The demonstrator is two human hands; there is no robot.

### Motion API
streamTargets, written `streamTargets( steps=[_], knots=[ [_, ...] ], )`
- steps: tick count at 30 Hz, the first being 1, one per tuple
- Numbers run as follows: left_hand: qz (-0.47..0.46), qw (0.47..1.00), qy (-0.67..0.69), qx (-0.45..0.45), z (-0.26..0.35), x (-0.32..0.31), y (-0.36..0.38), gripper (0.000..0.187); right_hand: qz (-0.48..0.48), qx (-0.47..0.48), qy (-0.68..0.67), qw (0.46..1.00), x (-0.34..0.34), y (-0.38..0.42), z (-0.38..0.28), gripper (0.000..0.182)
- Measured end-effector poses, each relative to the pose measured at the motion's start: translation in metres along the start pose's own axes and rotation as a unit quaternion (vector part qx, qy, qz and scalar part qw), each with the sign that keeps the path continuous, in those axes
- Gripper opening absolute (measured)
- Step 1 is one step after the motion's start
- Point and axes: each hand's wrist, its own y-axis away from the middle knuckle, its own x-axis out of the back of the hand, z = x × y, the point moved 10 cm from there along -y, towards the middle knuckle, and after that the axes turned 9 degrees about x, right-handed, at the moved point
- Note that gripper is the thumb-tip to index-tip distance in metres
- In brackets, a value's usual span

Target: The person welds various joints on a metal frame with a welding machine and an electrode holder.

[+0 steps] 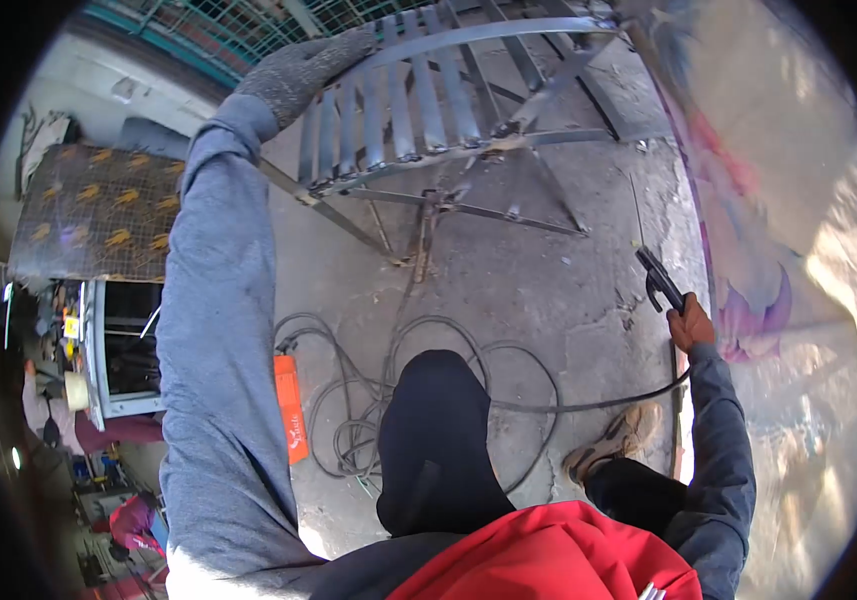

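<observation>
My left hand (308,75), in a grey knitted glove, grips the near left edge of a slatted steel frame (433,105); its fingertips are partly hidden against the metal. The frame has flat parallel bars and crossed legs and stands tilted on the floor. My bare right hand (690,324) is closed around the black handle of a welding electrode holder (656,274). A thin welding rod (636,210) sticks up from its jaws, apart from the frame. A rusty clamp-like piece (424,235) hangs at the frame's lower bar, with a cable running from it.
Dark cable (348,380) lies coiled on the concrete floor (578,330), beside an orange box (290,408). A printed plastic sheet (778,270) hangs along the right. At left are a patterned board (98,212), a metal-framed stand (98,350) and other people (136,525). Green mesh (198,40) stands behind.
</observation>
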Motion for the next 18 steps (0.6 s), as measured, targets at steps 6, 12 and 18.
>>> streamTargets(
  steps=[6,12,18],
  knots=[
    [-0.157,0.916,0.236,0.282,-0.009,-0.016,0.005,0.042,0.104,-0.124,-0.286,0.944,0.133,0.137,-0.076,0.043],
    [-0.114,0.921,0.273,0.254,-0.028,-0.025,0.001,0.074,0.335,-0.218,-0.438,0.805,0.128,0.27,-0.182,0.023],
    [-0.174,0.906,0.243,0.3,-0.013,-0.026,0.008,0.08,0.246,-0.188,-0.636,0.707,0.002,0.27,-0.276,0.01]
  ],
)
